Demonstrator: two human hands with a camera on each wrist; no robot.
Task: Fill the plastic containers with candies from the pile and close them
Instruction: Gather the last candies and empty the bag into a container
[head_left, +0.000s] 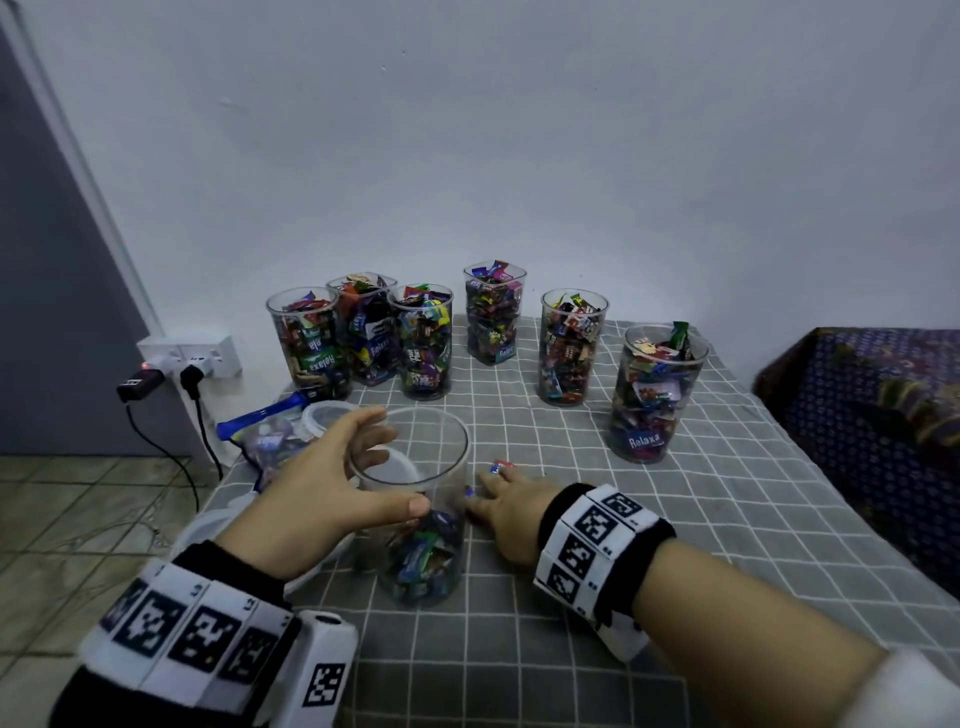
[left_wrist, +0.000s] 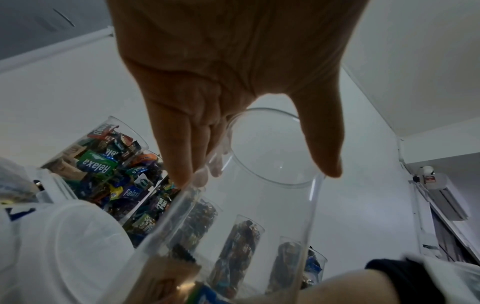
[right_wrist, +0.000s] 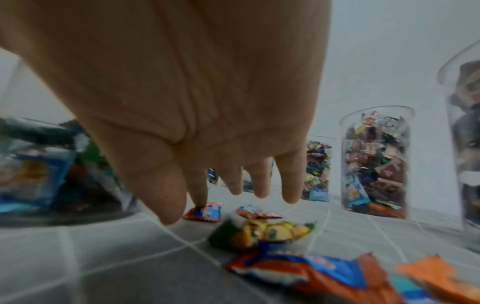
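Observation:
A clear plastic container (head_left: 415, 525) stands at the table's near centre, open-topped, with a shallow layer of wrapped candies (head_left: 421, 561) at its bottom. My left hand (head_left: 396, 472) holds it near the rim, thumb on the near wall and fingers on the far left wall; the left wrist view shows the left hand (left_wrist: 259, 173) spanning the container (left_wrist: 259, 205). To the container's right, my right hand (head_left: 484, 493) lies palm down over loose candies (right_wrist: 265, 232), fingers straight and spread. In the right wrist view the index fingertip of the right hand (right_wrist: 205, 203) touches an orange-blue candy (right_wrist: 205, 212). Another candy (head_left: 500, 466) lies just beyond the fingers.
Several candy-filled containers without lids stand along the back (head_left: 311, 343) (head_left: 493, 317) and right (head_left: 654, 395). Translucent lids (head_left: 332, 415) and a blue-zipped bag (head_left: 265, 436) lie at the left edge. The grey checked cloth (head_left: 701, 519) covers the table. Wall sockets (head_left: 187, 358) sit left; patterned fabric (head_left: 872, 405) right.

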